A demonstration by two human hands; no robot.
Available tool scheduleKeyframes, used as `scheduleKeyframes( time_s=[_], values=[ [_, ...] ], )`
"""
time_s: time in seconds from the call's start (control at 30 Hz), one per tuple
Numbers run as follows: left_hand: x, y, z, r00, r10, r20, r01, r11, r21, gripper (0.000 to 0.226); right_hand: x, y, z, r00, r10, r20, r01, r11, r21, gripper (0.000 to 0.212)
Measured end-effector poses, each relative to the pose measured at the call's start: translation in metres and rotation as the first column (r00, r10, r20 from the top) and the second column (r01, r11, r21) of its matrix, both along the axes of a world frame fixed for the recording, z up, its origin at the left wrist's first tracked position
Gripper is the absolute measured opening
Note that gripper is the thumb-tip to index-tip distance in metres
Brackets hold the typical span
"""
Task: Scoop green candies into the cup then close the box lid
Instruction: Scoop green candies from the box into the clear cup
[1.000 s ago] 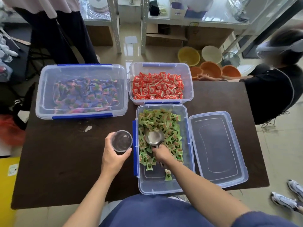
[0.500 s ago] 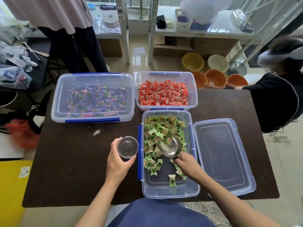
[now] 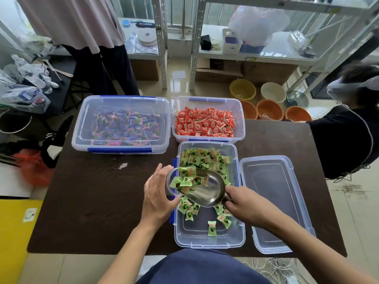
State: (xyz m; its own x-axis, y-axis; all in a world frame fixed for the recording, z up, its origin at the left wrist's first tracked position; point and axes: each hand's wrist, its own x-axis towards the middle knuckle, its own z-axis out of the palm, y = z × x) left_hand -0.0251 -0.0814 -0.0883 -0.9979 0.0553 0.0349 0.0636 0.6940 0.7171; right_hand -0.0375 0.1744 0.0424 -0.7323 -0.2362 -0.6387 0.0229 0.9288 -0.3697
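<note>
Left hand wraps a clear cup at the open box's left rim. Right hand grips the handle of a metal scoop; its lip meets the cup mouth, green candies bunched there. More lie in the clear box below, mostly at its far end. Box lid flat on the dark table at 3 o'clock. Red candies in a tub at 12 o'clock; lidded tub at 10. Wrapper print too small to read.
</note>
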Motion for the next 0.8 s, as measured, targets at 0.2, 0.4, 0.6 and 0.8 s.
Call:
scheduleKeyframes(
  time_s=[0.2, 0.4, 0.6, 0.8],
  values=[
    [0.007, 0.0, 0.004, 1.0, 0.018, 0.0, -0.018, 0.999, 0.039, 0.095, -0.001, -0.011, 0.021, 0.975, 0.185, -0.121, -0.157, 0.965, 0.209, 0.043],
    [0.011, 0.002, 0.006, 1.0, 0.028, -0.008, -0.028, 0.998, 0.063, 0.094, 0.004, -0.022, 0.037, 0.944, 0.256, -0.209, -0.195, 0.942, 0.274, 0.083],
    [0.015, 0.002, 0.01, 0.999, 0.029, -0.014, -0.027, 0.996, 0.084, 0.085, 0.006, -0.034, 0.056, 0.915, 0.335, -0.226, -0.234, 0.896, 0.378, 0.088],
    [0.016, 0.004, 0.014, 0.999, 0.045, 0.007, -0.045, 0.996, 0.074, 0.09, 0.007, -0.041, 0.058, 0.878, 0.377, -0.296, -0.234, 0.876, 0.422, 0.094]
  ],
)
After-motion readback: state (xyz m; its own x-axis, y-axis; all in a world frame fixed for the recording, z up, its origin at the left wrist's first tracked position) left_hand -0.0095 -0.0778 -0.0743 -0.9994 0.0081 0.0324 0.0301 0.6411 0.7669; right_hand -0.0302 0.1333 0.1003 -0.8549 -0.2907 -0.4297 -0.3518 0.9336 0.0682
